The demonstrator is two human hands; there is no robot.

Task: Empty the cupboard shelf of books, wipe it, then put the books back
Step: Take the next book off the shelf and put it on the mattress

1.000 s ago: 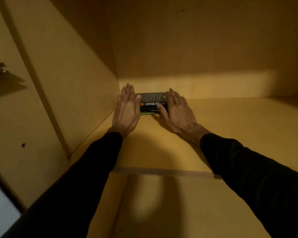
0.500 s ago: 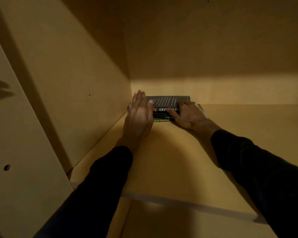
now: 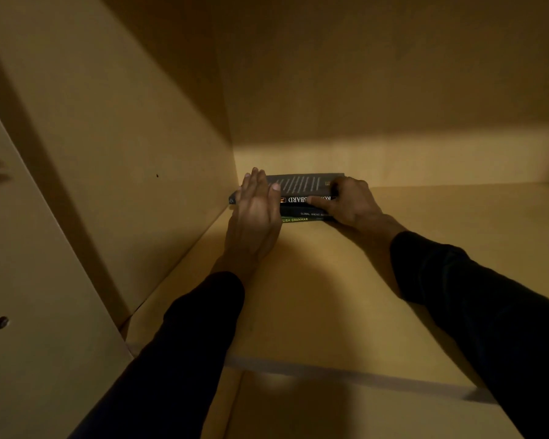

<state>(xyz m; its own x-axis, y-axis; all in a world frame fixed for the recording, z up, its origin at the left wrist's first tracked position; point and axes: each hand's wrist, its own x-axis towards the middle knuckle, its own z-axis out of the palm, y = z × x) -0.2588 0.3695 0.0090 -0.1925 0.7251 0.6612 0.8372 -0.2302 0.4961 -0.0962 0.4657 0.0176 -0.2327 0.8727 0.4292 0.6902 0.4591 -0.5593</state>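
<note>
A short stack of dark books [image 3: 301, 198] lies flat in the back left corner of the tan cupboard shelf [image 3: 346, 296], spines toward me. My left hand [image 3: 255, 210] lies with straight fingers against the stack's left end, its thumb on the top cover. My right hand [image 3: 351, 202] grips the stack's right end, fingers curled over the top book and thumb along the spines. The stack's right end is hidden by that hand.
The cupboard's left side wall [image 3: 124, 153] stands right beside the stack, and the back panel [image 3: 393, 166] is just behind it. The shelf's front edge [image 3: 346, 373] runs across below my forearms. The shelf to the right of the books is bare wood.
My right hand went from flat on the top book to curled round the stack's right end. The view has moved closer to the shelf. The left hand stayed against the left end.
</note>
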